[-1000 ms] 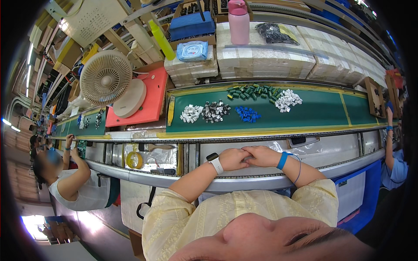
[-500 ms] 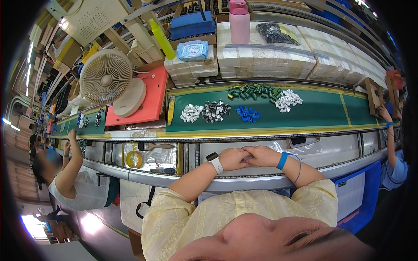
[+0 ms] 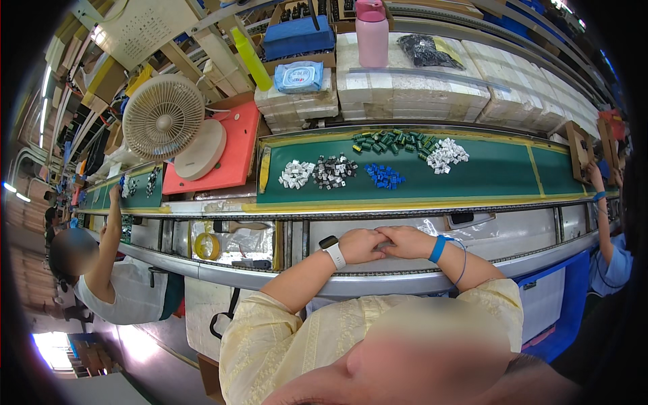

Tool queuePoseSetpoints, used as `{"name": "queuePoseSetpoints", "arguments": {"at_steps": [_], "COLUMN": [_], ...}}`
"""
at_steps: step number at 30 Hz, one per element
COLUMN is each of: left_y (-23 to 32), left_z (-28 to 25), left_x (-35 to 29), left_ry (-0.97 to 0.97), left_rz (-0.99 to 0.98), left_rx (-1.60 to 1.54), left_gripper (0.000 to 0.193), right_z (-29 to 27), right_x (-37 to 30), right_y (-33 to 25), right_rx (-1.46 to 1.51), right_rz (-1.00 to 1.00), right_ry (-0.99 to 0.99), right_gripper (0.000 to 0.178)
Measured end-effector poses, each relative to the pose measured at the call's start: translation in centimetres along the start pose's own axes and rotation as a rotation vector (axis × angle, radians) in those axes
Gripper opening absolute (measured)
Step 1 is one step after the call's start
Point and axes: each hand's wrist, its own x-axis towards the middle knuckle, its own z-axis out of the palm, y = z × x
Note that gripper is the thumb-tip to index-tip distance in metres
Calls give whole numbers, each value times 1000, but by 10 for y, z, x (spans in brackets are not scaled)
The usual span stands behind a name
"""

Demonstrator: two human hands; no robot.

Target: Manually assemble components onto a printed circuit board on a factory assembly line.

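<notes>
My left hand [image 3: 360,246], with a white-strapped watch on its wrist, and my right hand [image 3: 409,243], with a blue wristband and thin cord, meet at the near side of the bench. Their fingers are curled together; anything between them is hidden. Beyond them, on the green work surface [image 3: 486,175], lie piles of small parts: white parts [image 3: 295,175], grey-and-black parts [image 3: 335,172], blue parts [image 3: 384,177], green cylindrical parts [image 3: 388,142] and more white parts [image 3: 447,156]. Neither hand touches these piles.
A beige fan [image 3: 164,118] stands left on a red board [image 3: 236,152]. Yellow tape [image 3: 206,246] and a brush [image 3: 241,226] lie in the trough. Behind are foam blocks [image 3: 412,94], a pink bottle [image 3: 372,37] and wipes [image 3: 298,77]. Co-workers sit either side; a blue bin [image 3: 570,304] is at right.
The co-worker at left has stretched an arm farther forward over the green surface and shifted the head. At right, the other person's arm moved slightly. My two hands stay together in place.
</notes>
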Motion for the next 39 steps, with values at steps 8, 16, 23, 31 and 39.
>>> {"name": "queuePoseSetpoints", "arguments": {"at_steps": [8, 16, 23, 31, 39], "left_y": [-3, -6, 1, -3, -3], "left_z": [1, 3, -2, 2, -1], "left_x": [0, -1, -1, 0, 0], "left_ry": [43, 49, 40, 101, 59], "left_rz": [29, 73, 33, 68, 74], "left_rx": [-3, -3, 8, 30, -3], "left_gripper": [37, 36, 30, 29, 32], "right_z": [-1, 6, 1, 3, 5], "right_x": [0, 0, 0, 0, 1], "right_y": [0, 7, 2, 2, 6], "right_rx": [-27, -17, -69, -79, -81], "right_rz": [20, -6, 34, 17, 28], "right_ry": [-5, 18, -6, -11, -28], "right_gripper": [48, 49, 50, 47, 46]}}
